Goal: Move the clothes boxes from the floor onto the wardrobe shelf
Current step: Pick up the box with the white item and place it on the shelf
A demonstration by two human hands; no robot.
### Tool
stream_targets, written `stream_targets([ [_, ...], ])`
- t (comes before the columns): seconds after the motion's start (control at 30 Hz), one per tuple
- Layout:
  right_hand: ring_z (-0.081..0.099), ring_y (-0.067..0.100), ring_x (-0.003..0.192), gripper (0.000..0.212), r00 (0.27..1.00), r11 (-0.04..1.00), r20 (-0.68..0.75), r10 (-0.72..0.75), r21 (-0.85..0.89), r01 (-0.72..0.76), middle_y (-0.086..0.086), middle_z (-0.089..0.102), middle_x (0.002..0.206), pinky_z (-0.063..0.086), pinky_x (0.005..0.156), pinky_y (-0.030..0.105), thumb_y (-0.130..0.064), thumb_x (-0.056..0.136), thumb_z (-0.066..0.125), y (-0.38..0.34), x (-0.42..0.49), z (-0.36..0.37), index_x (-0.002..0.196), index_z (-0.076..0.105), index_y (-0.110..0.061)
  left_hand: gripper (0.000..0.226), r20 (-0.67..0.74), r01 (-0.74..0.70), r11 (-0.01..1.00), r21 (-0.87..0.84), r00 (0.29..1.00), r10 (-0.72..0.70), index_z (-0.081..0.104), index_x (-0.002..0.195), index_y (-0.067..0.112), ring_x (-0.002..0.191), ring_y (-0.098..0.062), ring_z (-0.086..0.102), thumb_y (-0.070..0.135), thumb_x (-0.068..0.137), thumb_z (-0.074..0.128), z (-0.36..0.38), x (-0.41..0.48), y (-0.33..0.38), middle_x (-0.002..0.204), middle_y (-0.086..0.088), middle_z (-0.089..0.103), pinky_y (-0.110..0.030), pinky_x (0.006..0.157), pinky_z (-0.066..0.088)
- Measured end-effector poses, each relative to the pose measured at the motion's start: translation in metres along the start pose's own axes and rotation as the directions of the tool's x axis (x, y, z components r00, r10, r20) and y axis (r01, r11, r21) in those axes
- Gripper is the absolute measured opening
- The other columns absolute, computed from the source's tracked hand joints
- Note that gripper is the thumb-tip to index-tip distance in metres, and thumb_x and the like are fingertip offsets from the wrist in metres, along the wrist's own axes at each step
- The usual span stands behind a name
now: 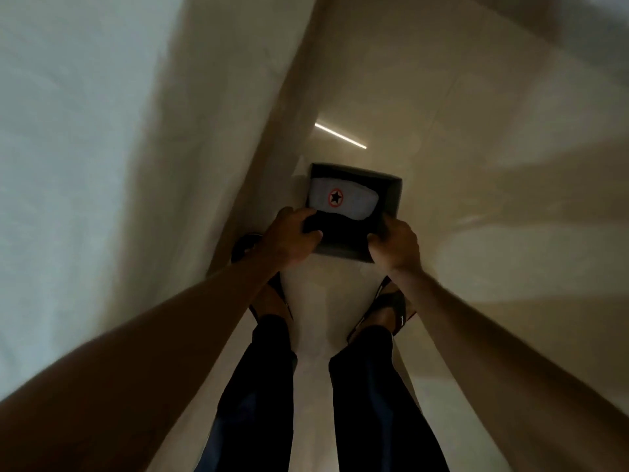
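The box (388, 202) is seen just ahead of the feet at 12 o'clock, open-topped, with a folded garment (343, 199) lying inside toward its far-left part. The left hand (289, 238) is placed on the box's near-left corner at 7 o'clock and the right hand (396, 243) on its near-right corner at 5 o'clock, both touching the rim. A wall panel (85, 148) is found along the box's 9 o'clock side, open floor (493, 165) at 3 o'clock; whether the box rests on the floor cannot be told.
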State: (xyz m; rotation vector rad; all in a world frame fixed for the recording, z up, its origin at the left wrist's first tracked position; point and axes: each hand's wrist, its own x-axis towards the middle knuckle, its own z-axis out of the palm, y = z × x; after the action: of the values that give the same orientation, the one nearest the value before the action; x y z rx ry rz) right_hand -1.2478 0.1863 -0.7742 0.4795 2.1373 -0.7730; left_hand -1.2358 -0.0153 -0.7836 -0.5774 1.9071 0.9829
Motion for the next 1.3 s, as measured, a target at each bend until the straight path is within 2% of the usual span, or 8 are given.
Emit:
stream_targets([
  [0.17,0.06,0.035,0.093,0.023,1.0,0.998,-0.016,-0.025,-0.062,0.024,0.013,0.064,0.107,0.042,0.068,0.032,-0.008,0.084,0.052,0.015,0.016,0.006,0.105,0.062,-0.012,0.047,-0.031,-0.082,0.99,0.116,0.996,0.086,0.051,0.135,0.01,0.114,-0.034,0.057,0.011,0.088,0.056,0.015,0.025,0.007,0.125,-0.018,0.059,-0.026,0.089,0.043],
  [0.3,0.06,0.037,0.102,0.034,0.999,0.997,-0.04,-0.037,-0.069,0.034,0.012,0.065,0.115,0.047,0.077,0.035,-0.01,0.085,0.053,0.016,0.0,-0.003,0.117,0.06,-0.016,0.059,-0.031,-0.082,0.983,0.162,0.996,0.088,0.044,0.142,0.013,0.108,-0.033,0.058,-0.002,0.085,0.047,0.014,0.006,0.012,0.12,-0.018,0.062,-0.022,0.084,0.041],
  [0.43,0.058,0.039,0.103,0.041,0.999,0.998,-0.023,-0.048,-0.046,0.047,0.012,0.063,0.118,0.047,0.076,0.036,-0.008,0.084,0.049,0.014,-0.046,-0.027,0.123,0.056,-0.019,0.066,-0.003,-0.072,0.966,0.25,0.997,0.075,0.036,0.147,0.024,0.115,-0.034,0.056,0.004,0.085,0.046,0.006,-0.044,0.021,0.128,-0.013,0.059,-0.027,0.09,0.043],
  [0.57,0.06,0.036,0.101,0.046,0.997,0.993,-0.01,-0.074,-0.094,0.073,0.008,0.063,0.12,0.053,0.078,0.043,-0.011,0.083,0.047,-0.002,-0.125,-0.076,0.127,0.053,-0.024,0.061,-0.007,-0.036,0.924,0.381,0.999,0.041,0.04,0.14,0.028,0.114,-0.043,0.056,0.021,0.08,0.044,-0.008,-0.131,0.058,0.123,-0.019,0.062,-0.045,0.097,0.048],
  [0.7,0.062,0.036,0.096,0.04,0.997,0.996,-0.054,-0.052,-0.077,0.048,0.009,0.066,0.113,0.054,0.076,0.043,-0.009,0.081,0.049,-0.021,-0.222,-0.136,0.118,0.057,-0.022,0.046,0.025,-0.101,0.916,0.388,0.995,0.099,0.053,0.127,0.014,0.109,-0.04,0.06,0.008,0.082,0.048,-0.019,-0.235,0.114,0.114,-0.022,0.065,-0.04,0.091,0.048],
  [0.9,0.058,0.032,0.116,0.052,0.99,0.998,-0.132,0.041,0.055,-0.034,0.007,0.061,0.131,0.05,0.093,0.037,-0.015,0.083,0.052,-0.032,-0.359,-0.22,0.135,0.051,-0.024,0.049,0.067,-0.254,0.86,0.442,0.966,0.25,0.047,0.135,0.024,0.107,-0.032,0.062,0.012,0.087,0.048,-0.045,-0.379,0.193,0.118,-0.011,0.065,-0.042,0.086,0.055],
  [1.03,0.055,0.028,0.123,0.057,0.981,0.984,-0.19,0.048,0.176,-0.014,0.003,0.053,0.14,0.046,0.101,0.034,-0.013,0.085,0.054,-0.034,-0.442,-0.266,0.141,0.045,-0.022,0.042,0.096,-0.364,0.813,0.453,0.927,0.362,0.051,0.13,0.024,0.102,-0.021,0.062,0.015,0.088,0.054,-0.053,-0.457,0.242,0.114,-0.004,0.066,-0.03,0.077,0.054],
  [1.3,0.065,0.028,0.101,0.058,0.917,0.954,-0.388,0.091,0.298,0.031,0.009,0.068,0.119,0.052,0.085,0.033,-0.013,0.082,0.055,0.012,-0.546,-0.36,0.138,0.049,-0.024,0.029,0.1,-0.518,0.658,0.546,0.82,0.563,0.058,0.116,0.024,0.091,-0.019,0.066,0.025,0.087,0.062,-0.001,-0.566,0.35,0.1,-0.001,0.068,-0.038,0.078,0.059],
])
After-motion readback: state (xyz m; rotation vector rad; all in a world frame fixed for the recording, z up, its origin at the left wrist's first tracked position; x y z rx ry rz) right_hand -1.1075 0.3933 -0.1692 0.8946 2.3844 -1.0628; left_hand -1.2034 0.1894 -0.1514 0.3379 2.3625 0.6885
